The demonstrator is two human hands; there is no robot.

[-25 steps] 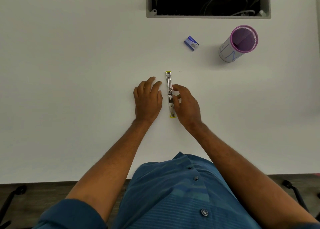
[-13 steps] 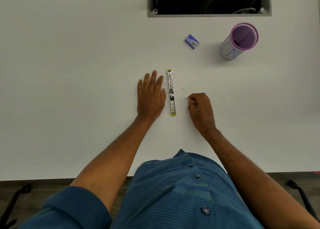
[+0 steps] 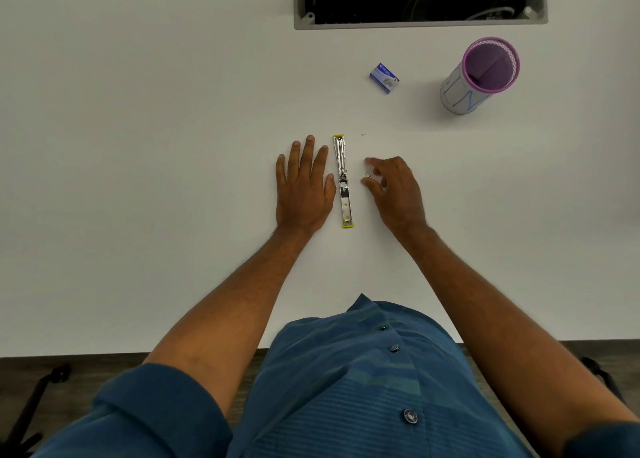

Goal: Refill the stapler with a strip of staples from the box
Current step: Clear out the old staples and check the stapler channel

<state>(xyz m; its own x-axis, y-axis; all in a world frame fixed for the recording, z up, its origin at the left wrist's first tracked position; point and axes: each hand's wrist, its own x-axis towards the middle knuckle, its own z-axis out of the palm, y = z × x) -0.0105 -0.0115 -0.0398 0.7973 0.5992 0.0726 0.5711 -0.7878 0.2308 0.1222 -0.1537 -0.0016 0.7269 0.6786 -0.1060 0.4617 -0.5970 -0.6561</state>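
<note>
Both hands hold nothing: left hand [image 3: 304, 187] flat, right hand [image 3: 394, 191] loosely spread. Opened stapler [image 3: 343, 180] looks stiff, light; I'd grip the small box [image 3: 384, 78] by its sides

Head camera looks steeply down at table [image 3: 138, 146].
</note>
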